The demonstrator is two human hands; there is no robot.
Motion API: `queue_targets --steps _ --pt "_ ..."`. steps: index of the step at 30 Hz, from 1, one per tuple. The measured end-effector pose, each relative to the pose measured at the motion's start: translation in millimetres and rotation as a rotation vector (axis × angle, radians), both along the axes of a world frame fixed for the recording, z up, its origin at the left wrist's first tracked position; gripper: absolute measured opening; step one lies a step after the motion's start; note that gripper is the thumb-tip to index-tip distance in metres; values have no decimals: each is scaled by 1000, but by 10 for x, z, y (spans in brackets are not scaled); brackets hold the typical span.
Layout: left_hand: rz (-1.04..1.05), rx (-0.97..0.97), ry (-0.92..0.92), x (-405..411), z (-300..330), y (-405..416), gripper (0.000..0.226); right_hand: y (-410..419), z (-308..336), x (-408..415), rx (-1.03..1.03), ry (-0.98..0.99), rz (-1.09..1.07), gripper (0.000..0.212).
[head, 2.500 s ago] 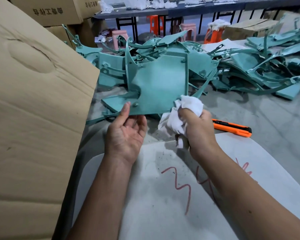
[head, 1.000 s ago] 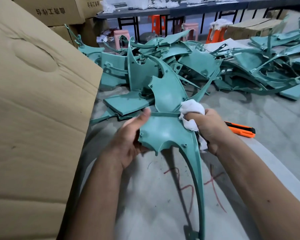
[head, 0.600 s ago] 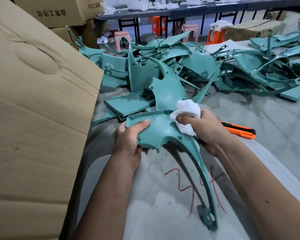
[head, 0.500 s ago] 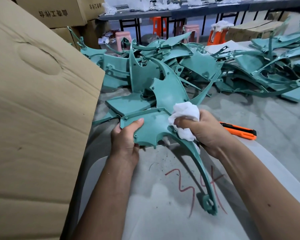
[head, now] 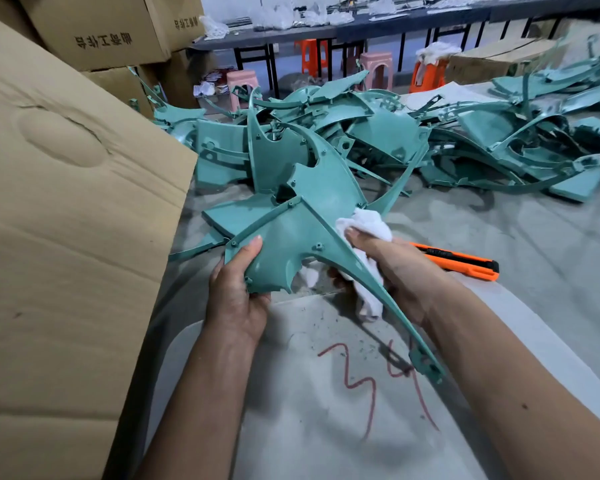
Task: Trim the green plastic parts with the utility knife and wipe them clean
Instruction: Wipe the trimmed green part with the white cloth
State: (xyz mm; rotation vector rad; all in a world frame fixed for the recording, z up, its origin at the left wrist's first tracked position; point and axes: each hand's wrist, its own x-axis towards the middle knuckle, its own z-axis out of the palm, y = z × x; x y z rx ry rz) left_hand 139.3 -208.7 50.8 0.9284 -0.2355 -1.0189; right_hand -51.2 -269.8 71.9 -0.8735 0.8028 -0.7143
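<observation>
Green plastic part (head: 284, 244), broad moulded panel with one long curved arm, held tilted above the surface (head: 499, 220), arm tip (head: 426, 367) low over a white sheet with red scrawl (head: 326, 393). Left hand (head: 236, 292) grips panel's near corner, thumb on top. Right hand (head: 399, 268) clutches a crumpled white cloth (head: 364, 226) against the arm's root. Wiping step, by my reading. To do it well: brace firmly with left, draw cloth along the arm toward the tip, work around screw bosses, rotate for the underside. Orange utility knife (head: 458, 261) lies on surface just beyond right hand, untouched. Heap of similar green parts (head: 378, 133) behind; tan cardboard box (head: 66, 220) at left.
</observation>
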Motion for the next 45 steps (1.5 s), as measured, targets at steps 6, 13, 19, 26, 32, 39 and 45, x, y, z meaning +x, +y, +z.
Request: queue_targets --steps 6,13,19,26,32,39,45 --pt "-116 3 -27 -85 5 49 52 175 38 122 88 -341 489 18" --pt "-163 8 -23 -114 -43 8 64 146 -11 125 300 -400 404 9" --pt "-155 -13 -73 -24 -112 -40 52 167 3 78 118 -397 340 21" --pt "-261 -62 17 9 -137 -5 50 279 70 150 97 -333 308 16" --pt "-299 -127 0 19 -155 1 28 167 -36 173 -505 -9 -55 23" --pt "-228 -111 -32 -42 -156 -5 22 -86 -85 34 -112 -101 -344 22" --pt "-50 4 22 -175 -69 -29 24 -50 -57 -35 -84 -228 -113 52"
